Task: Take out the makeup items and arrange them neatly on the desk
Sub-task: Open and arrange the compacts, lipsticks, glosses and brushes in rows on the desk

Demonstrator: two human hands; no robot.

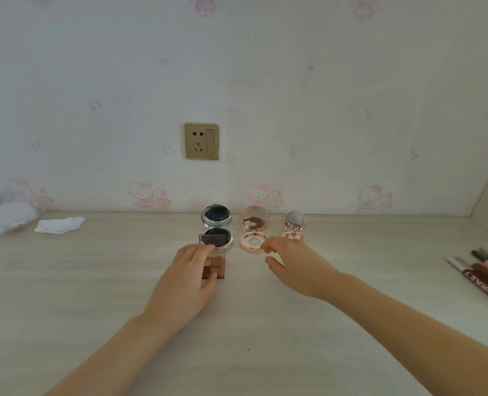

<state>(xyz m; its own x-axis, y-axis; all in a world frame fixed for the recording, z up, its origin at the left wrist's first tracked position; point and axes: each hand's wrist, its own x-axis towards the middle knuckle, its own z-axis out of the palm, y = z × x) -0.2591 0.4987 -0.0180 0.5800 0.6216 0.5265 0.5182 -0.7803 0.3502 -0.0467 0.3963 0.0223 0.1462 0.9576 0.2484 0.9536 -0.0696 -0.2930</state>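
The left hand [192, 271] pinches a small brown eyeshadow palette [213, 265] by its edges, lid raised, setting it on the table [94, 281] before the open black compact [217, 227], probably to start a tidy second row. The right hand [290, 262], fingers loosely spread and empty, hovers by the rose-gold compact [254, 230], perhaps to straighten it.

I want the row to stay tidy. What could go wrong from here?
The left hand holds the open eyeshadow palette right in front of the black compact; its raised lid could knock that compact. The right hand hovers by the rose-gold compact and could nudge it out of line.
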